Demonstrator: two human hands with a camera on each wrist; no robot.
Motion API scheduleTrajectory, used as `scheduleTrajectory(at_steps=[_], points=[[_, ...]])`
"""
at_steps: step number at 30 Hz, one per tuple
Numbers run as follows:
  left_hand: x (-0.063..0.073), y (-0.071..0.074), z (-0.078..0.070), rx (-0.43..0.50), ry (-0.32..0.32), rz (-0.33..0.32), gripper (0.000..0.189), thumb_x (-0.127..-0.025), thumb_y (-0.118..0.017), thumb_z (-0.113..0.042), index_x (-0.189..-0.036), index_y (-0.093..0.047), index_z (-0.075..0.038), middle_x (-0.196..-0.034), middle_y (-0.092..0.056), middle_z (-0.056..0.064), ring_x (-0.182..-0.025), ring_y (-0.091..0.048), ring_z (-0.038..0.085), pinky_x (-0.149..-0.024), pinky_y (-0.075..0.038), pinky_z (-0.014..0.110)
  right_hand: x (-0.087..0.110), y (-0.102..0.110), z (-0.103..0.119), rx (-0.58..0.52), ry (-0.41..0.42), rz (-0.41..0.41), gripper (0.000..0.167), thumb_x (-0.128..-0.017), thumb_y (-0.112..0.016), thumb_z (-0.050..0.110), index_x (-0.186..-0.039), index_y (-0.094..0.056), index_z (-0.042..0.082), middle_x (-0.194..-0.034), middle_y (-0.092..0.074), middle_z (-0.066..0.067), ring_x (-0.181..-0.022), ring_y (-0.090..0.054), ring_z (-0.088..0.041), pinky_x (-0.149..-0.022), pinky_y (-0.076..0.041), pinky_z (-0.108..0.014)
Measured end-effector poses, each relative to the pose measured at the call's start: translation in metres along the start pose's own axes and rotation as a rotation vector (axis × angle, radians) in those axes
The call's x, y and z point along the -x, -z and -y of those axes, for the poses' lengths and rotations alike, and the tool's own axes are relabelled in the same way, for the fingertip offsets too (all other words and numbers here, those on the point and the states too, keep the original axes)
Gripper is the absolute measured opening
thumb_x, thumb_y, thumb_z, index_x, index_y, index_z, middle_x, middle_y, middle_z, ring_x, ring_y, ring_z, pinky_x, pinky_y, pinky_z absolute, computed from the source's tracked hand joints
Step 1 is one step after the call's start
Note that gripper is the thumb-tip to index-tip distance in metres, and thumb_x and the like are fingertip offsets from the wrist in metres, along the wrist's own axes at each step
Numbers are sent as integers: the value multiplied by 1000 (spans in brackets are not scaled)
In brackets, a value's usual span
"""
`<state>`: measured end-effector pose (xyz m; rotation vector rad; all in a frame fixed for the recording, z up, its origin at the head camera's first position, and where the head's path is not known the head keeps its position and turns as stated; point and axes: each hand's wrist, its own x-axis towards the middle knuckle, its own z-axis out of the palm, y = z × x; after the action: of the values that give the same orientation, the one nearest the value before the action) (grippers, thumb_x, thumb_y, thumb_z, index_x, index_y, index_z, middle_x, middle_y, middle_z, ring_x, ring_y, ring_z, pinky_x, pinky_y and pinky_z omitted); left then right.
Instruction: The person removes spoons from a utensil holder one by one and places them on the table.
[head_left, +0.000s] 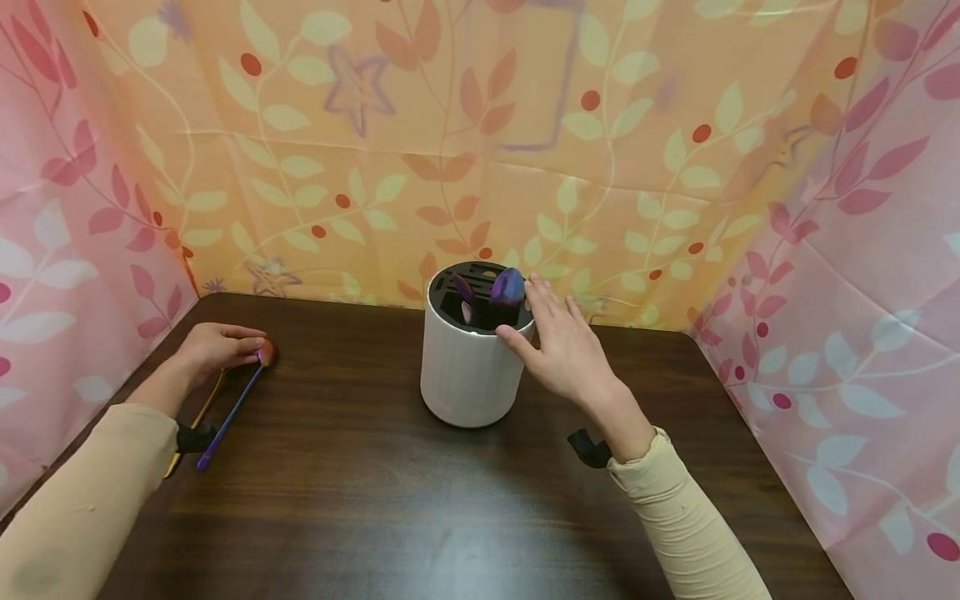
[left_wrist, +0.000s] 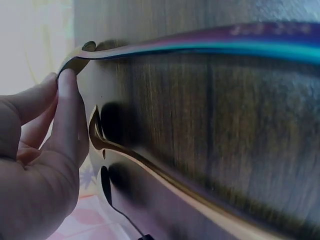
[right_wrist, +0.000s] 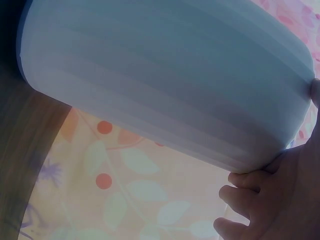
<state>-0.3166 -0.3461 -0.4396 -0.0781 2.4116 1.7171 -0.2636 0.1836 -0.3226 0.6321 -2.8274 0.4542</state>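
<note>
At the left of the table, my left hand (head_left: 217,348) pinches the head end of a spoon (head_left: 231,417) with a shiny purple-blue handle. In the left wrist view the same spoon (left_wrist: 200,46) runs off to the right, its head partly covered by the fingertips. Below it lies a gold-coloured utensil (left_wrist: 165,182). My right hand (head_left: 562,346) rests against the rim of a white round utensil holder (head_left: 468,379), fingers extended and thumb on the near side. Purple-blue utensils, one with a broad head (head_left: 508,287), stand in the holder's black slotted top.
Another spoon (left_wrist: 106,185) with a thin handle lies beyond the gold one in the left wrist view. The dark wooden table (head_left: 360,483) meets a floral curtain (head_left: 360,192) at the back, with pink curtains on both sides.
</note>
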Motion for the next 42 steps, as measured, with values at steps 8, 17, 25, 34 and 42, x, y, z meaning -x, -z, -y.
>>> scheduleTrajectory(at_steps=[8, 17, 25, 34, 42], points=[[-1, -6, -3, -338, -70, -121, 40, -102, -63, -7, -128, -58, 24, -95, -77, 21, -69, -73, 7, -64, -62, 26, 1, 2, -1, 5, 0, -4, 95, -101, -35, 76, -167, -18, 10, -174, -16, -6, -160, -13, -24, -130, -4, -51], [9, -10, -10, -505, -102, -165, 41, -98, -70, -11, -124, -62, 20, -92, -78, 21, -72, -75, 19, -58, -56, 23, 1, 2, -1, 5, 0, -11, 96, -100, -34, 78, -167, -19, 10, -174, -16, -6, -160, -12, -23, -130, -5, -52], [13, -16, -17, -614, -146, -195, 38, -94, -73, -13, -119, -68, 16, -90, -78, 18, -71, -71, 14, -61, -54, 29, 1, 3, -2, 1, 0, -25, 97, -100, -34, 78, -167, -21, 9, -173, -17, -6, -160, -14, -24, -129, -7, -53], [21, -17, -18, -672, -156, -234, 40, -95, -73, -17, -122, -69, 11, -108, -76, 24, -104, -68, 48, -89, -51, 63, 1, 2, -2, -4, 10, -15, 96, -100, -35, 77, -167, -18, 10, -174, -16, -8, -160, -13, -26, -130, -5, -53], [36, -24, -33, -638, -197, -271, 49, -104, -61, -34, -134, -65, 5, -124, -68, 30, -117, -59, 55, -93, -48, 69, 2, -1, 0, -10, 10, -17, 97, -100, -34, 78, -167, -20, 10, -174, -16, -6, -160, -11, -22, -130, -6, -53]])
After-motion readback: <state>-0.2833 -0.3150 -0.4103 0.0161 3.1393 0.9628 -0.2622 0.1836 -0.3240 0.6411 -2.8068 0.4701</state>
